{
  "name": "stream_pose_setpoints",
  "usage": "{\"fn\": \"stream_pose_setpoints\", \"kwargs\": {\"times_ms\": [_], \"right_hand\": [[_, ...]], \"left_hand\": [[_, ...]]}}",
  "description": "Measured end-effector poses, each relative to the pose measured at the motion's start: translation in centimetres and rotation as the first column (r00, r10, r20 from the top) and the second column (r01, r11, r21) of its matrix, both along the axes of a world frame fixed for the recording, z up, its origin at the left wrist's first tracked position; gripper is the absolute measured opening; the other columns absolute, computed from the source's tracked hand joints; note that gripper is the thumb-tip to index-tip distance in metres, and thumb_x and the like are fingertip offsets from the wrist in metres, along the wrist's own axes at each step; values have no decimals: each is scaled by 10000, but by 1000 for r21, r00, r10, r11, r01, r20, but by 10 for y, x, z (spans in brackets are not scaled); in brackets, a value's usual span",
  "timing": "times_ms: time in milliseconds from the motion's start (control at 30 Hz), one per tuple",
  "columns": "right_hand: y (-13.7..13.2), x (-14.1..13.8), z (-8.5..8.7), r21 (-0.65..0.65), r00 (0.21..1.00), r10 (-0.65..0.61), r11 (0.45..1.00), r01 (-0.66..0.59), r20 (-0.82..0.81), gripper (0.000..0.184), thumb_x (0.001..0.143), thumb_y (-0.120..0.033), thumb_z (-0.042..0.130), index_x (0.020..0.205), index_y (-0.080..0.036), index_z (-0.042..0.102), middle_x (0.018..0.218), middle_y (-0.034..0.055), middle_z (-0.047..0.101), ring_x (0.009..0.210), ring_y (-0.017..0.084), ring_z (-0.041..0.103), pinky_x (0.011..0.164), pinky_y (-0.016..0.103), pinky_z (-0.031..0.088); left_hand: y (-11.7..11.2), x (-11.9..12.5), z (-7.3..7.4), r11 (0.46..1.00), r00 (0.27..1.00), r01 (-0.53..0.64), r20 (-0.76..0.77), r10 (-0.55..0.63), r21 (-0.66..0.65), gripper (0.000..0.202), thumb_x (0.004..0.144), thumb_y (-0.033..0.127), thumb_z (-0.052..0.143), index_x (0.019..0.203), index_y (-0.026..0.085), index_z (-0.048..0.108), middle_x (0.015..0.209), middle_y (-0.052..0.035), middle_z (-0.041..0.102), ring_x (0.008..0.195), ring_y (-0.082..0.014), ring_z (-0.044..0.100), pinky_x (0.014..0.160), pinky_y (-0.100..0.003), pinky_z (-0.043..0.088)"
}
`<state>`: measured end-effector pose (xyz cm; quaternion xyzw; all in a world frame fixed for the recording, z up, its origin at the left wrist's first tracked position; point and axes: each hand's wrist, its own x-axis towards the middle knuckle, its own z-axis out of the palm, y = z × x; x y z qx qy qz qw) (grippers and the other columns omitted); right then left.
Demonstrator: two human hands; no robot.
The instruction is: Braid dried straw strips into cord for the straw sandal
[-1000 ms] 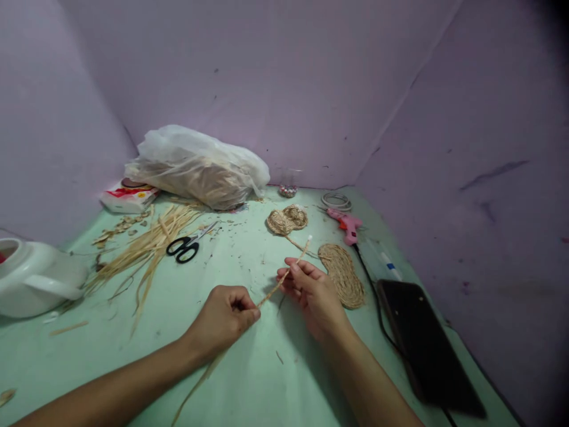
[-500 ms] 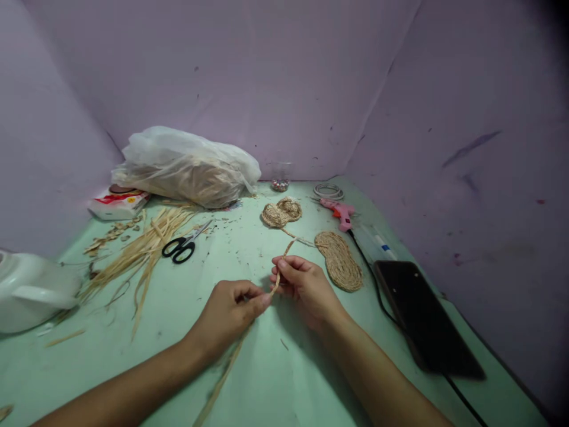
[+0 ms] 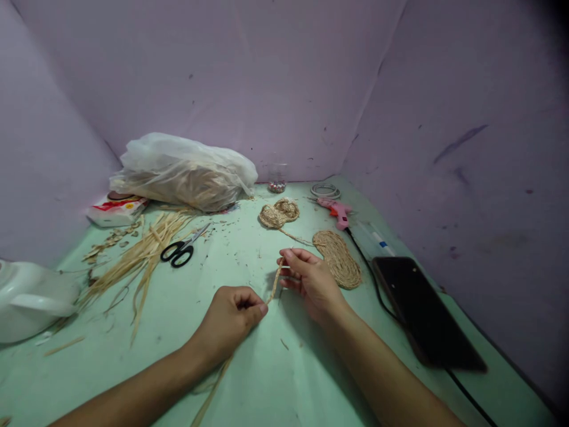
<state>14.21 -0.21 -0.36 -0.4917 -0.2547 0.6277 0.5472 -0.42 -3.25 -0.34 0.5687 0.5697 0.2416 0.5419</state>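
Near the middle of the desk (image 3: 249, 379), the left hand (image 3: 231, 317) has its grip clenched on a twisted straw cord (image 3: 275, 283), and the right hand (image 3: 311, 281) has its grip grasping the cord's upper end. Beyond them, 2 coiled straw pieces (image 3: 338, 259) look finished. Many loose straw strips (image 3: 142, 255) lie unused.

At a pale mint-green table (image 3: 111, 367), scuffed and speckled, the top spreads beneath my left hand (image 3: 231, 320) and my right hand (image 3: 311, 281). Beyond both hands rises a lilac back wall (image 3: 249, 71), dotted with small dark marks. Right of my right hand, a second lilac wall (image 3: 466, 178) slants in, streaked dark, and meets the back wall at a creased corner (image 3: 355, 142). Left of my left hand stands a third wall (image 3: 40, 154). The light is soft and dim.
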Motion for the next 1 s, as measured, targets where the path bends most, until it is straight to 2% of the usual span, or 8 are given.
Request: {"fn": "stream_pose_setpoints", "kwargs": {"times_ms": [233, 433, 567, 667, 733, 833, 900, 1000], "right_hand": [[1, 4, 4, -52, 997, 16, 998, -20, -70, 78, 676, -133, 582, 605, -104, 571, 517, 12, 575, 420, 78, 526, 432, 193, 482], [-8, 4, 17, -163, 938, 149, 965, -207, -313, 239, 775, -85, 451, 567, -84, 567, 456, 21, 555, 374, 68, 515, 417, 170, 486], [-5, 6, 12, -190, 885, 213, 931, -313, -413, 263, 798, -79, 422, 581, -72, 570, 465, 32, 563, 392, 68, 533, 443, 160, 494], [1, 9, 2, -158, 921, 153, 962, -222, -359, 208, 786, -87, 455, 615, -75, 573, 504, 30, 580, 415, 70, 546, 461, 168, 504], [4, 9, -3, -148, 948, 115, 975, -164, -298, 164, 769, -91, 483, 629, -83, 569, 519, 25, 584, 422, 75, 548, 455, 180, 508], [2, 6, -5, -151, 959, 130, 973, -172, -253, 128, 753, -97, 504, 638, -89, 561, 527, 19, 580, 428, 78, 548, 456, 195, 511], [-1, 1, -5, -127, 963, 149, 975, -180, -223, 108, 746, -108, 517, 648, -90, 561, 541, 22, 584, 433, 79, 549, 452, 193, 507], [-4, -4, -4, -100, 976, 128, 984, -147, -174, 90, 736, -109, 528, 655, -90, 561, 553, 29, 591, 432, 80, 547, 433, 186, 495]], "left_hand": [[-3, -2, -6, 997, 997, 26, -74, -21, 66, 161, 650, 263, 509, 555, 136, 479, 481, 48, 387, 474, -69, 304, 452, -203, 234], [0, -4, -11, 987, 995, 100, -12, -99, 122, 142, 623, 178, 488, 512, 154, 403, 453, 67, 334, 448, -57, 264, 434, -195, 205], [2, -3, -11, 987, 994, 103, 11, -105, 120, 135, 623, 179, 500, 514, 146, 427, 453, 65, 344, 446, -54, 270, 433, -194, 207], [6, -5, -7, 986, 986, 155, 46, -158, 55, 143, 618, 243, 550, 561, 115, 519, 467, 45, 398, 452, -56, 295, 439, -199, 218], [10, -9, -2, 978, 971, 208, 125, -204, -16, 211, 599, 290, 592, 668, 90, 587, 513, 18, 466, 471, -66, 347, 456, -206, 253], [13, -11, 5, 986, 967, 162, 204, -152, -32, 296, 597, 334, 615, 768, 93, 620, 628, -25, 559, 564, -104, 452, 531, -226, 326], [13, -9, 7, 992, 968, 129, 215, -126, 0, 259, 601, 341, 615, 692, 99, 623, 606, -16, 558, 567, -104, 456, 542, -226, 329], [10, -2, 6, 995, 971, 102, 219, -95, -17, 242, 583, 332, 628, 535, 103, 566, 432, 41, 427, 425, -49, 323, 434, -203, 232]]}}
